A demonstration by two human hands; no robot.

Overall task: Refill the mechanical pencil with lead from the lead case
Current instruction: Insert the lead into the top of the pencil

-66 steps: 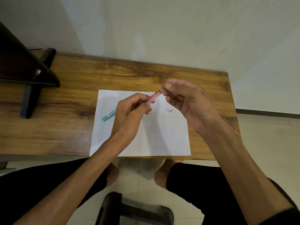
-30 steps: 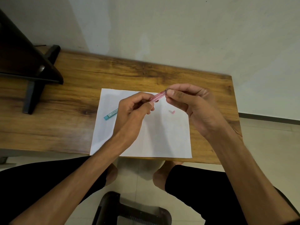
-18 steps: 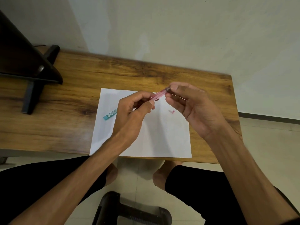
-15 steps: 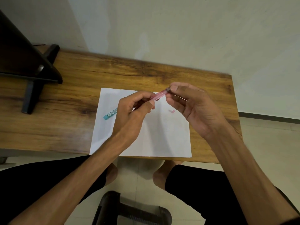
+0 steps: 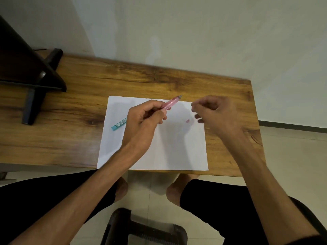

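My left hand (image 5: 143,121) grips a pink mechanical pencil (image 5: 171,102) above a white sheet of paper (image 5: 177,147); its grey-tipped end points up and to the right. My right hand (image 5: 215,114) hovers a short way to the right of that end, blurred, fingers loosely curled and apart from the pencil, with nothing visible in it. A teal lead case (image 5: 118,124) lies on the sheet's left edge, partly hidden behind my left hand. A small pink cap (image 5: 187,120) rests on the paper below my right fingers.
The paper lies on a wooden table (image 5: 70,110) against a pale wall. A dark stand (image 5: 30,75) occupies the table's left end. The table's right edge is near my right wrist. A dark stool (image 5: 141,228) sits on the floor between my knees.
My right hand has let go of the pencil's end and pulled away to the right. My left hand still holds the pencil, nearly in the same place.
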